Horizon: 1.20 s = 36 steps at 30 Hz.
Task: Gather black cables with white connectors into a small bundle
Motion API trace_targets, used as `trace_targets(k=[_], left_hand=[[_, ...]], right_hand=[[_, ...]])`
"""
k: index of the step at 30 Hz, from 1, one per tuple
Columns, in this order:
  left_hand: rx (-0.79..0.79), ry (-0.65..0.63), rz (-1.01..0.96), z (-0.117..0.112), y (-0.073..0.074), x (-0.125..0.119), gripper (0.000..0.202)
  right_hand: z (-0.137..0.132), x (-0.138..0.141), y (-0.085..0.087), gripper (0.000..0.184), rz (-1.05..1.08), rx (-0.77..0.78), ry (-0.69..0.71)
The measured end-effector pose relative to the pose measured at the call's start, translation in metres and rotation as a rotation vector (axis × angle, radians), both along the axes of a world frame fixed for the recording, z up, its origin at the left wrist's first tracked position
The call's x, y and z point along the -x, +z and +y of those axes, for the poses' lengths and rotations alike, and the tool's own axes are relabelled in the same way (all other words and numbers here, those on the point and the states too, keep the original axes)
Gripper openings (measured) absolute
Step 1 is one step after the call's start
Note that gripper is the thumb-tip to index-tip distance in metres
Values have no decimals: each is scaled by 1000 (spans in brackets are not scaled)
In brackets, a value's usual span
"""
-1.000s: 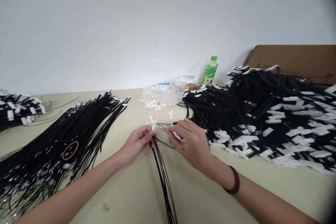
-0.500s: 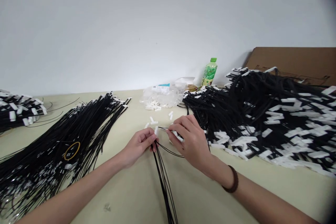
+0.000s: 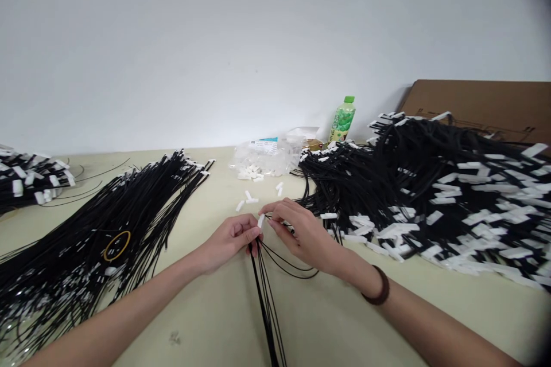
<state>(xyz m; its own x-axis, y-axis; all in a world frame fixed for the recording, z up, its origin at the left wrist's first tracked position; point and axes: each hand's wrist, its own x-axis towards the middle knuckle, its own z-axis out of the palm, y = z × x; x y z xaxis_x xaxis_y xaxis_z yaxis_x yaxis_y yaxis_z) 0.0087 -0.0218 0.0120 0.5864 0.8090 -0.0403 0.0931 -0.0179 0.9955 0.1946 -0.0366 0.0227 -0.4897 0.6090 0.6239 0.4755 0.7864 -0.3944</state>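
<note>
My left hand (image 3: 228,241) is closed, pinching the top of a thin bundle of black wires (image 3: 267,304) that trails toward me over the beige table (image 3: 336,321). A small white connector (image 3: 260,220) stands at its fingertips. My right hand (image 3: 301,234) is closed beside it, pinching one black wire end right next to that connector. Loose wire loops (image 3: 293,266) curve under my right hand. The two hands nearly touch.
A big heap of black wires with white connectors (image 3: 434,195) fills the right side. Another black wire pile with a yellow rubber band (image 3: 115,245) lies left, a smaller pile (image 3: 30,180) far left. A bag of white connectors (image 3: 269,157), loose connectors (image 3: 249,199), a green bottle (image 3: 342,119) and cardboard (image 3: 482,106) stand behind.
My right hand has moved left and closer to my left hand, bringing its wire end to the white connector. The wire loops below it have slackened outward.
</note>
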Motion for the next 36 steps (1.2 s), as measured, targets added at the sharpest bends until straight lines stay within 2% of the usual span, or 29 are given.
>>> trace_targets(k=[4, 6, 10, 13, 15, 18, 24, 36], left_hand=[[22, 1, -7, 0, 1, 0, 26], [47, 34, -34, 1, 1, -1, 27], [121, 147, -149, 4, 1, -1, 28], [167, 176, -231, 6, 1, -1, 26], [187, 177, -272, 7, 0, 0, 24], [220, 165, -308, 8, -1, 1, 23], [251, 124, -332, 8, -1, 2, 22], [278, 82, -357, 8, -4, 2, 20]], right_hand=[[2, 0, 0, 16, -13, -12, 7], [1, 1, 0, 14, 21, -37, -34], [-3, 1, 0, 12, 28, -199, -160], [-9, 2, 2, 18, -76, -318, -109], [-12, 5, 0, 16, -138, -370, -67], [-13, 9, -4, 14, -165, -415, -77], [-9, 14, -12, 10, -115, -500, -130], [-5, 19, -14, 6, -55, -580, -179]])
